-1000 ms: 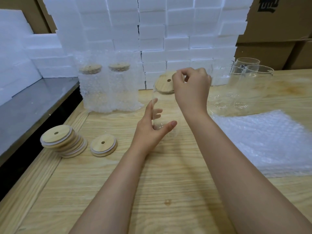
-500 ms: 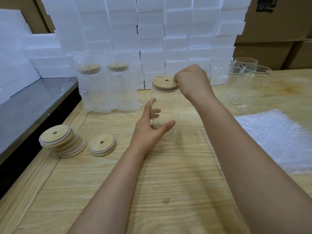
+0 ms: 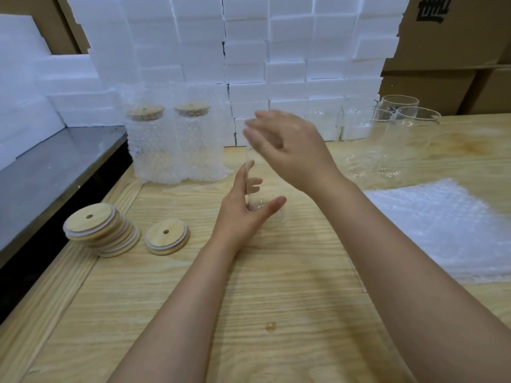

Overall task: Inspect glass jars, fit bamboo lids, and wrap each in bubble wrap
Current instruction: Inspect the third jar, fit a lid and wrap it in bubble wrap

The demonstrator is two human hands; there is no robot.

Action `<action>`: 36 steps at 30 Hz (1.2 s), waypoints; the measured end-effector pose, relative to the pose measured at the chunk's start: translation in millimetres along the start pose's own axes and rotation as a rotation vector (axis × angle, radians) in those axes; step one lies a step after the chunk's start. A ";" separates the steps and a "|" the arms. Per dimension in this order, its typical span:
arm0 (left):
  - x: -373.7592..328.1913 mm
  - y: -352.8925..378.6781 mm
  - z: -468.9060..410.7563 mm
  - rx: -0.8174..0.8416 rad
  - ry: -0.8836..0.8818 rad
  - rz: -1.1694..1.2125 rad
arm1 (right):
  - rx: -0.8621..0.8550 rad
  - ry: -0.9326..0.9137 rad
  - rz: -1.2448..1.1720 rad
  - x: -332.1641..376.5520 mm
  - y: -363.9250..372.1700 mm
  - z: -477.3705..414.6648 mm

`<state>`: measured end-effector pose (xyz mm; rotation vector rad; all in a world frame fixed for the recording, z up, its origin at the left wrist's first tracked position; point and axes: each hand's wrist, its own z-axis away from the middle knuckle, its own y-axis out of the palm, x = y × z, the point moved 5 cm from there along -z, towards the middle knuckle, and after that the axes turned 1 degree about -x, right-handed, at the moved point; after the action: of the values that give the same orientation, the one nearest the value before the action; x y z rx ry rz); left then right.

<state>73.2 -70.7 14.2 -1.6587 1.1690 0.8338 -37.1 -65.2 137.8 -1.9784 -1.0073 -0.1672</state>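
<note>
Up off the jar (image 3: 264, 201) my right hand (image 3: 287, 150) has lifted, blurred, fingers loose and empty. My left hand (image 3: 243, 208) still clasps it low; bubble wrap (image 3: 431, 225) at three o'clock looks next.

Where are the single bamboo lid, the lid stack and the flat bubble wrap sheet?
single bamboo lid (image 3: 171, 240): head view, on its wooden top face.
lid stack (image 3: 94, 225): head view, on the top lid's face.
bubble wrap sheet (image 3: 442, 225): head view, mid-sheet.

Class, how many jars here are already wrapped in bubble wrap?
2. The left wrapped jar and the right wrapped jar stand side by side at the back left of the table, before the foam blocks. None seems hidden.
</note>
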 end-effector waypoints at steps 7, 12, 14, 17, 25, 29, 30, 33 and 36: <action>-0.8 1.3 -0.9 0.021 -0.011 -0.007 | -0.101 -0.049 0.126 -0.8 11.4 10.1; -1.0 1.8 0.5 0.017 -0.012 0.007 | -0.143 -0.077 0.156 1.1 12.2 9.9; -1.3 1.8 0.2 0.023 -0.016 0.011 | -0.143 -0.076 0.177 1.0 12.5 9.2; -1.5 1.1 0.2 0.021 -0.009 0.019 | -0.093 -0.091 0.276 0.3 15.9 11.0; 5.8 0.8 -2.9 0.012 -0.039 0.016 | -0.291 0.264 0.390 -30.1 -43.6 33.8; 7.8 3.5 -5.9 0.042 -0.059 0.080 | 0.022 0.665 0.634 -85.5 -93.0 45.2; 9.1 3.8 -6.6 0.042 -0.065 0.072 | 0.057 0.737 0.674 -96.9 -102.5 52.2; 12.0 4.6 -7.4 0.036 -0.083 0.046 | 0.265 0.959 0.724 -130.3 -110.3 74.1; 12.8 2.6 -8.6 0.012 -0.084 0.042 | 0.410 1.055 0.740 -153.3 -104.4 89.0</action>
<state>75.1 -83.3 5.2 -1.5789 1.1526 0.9122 -234.7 -58.5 80.6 -1.4252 0.3526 -0.4722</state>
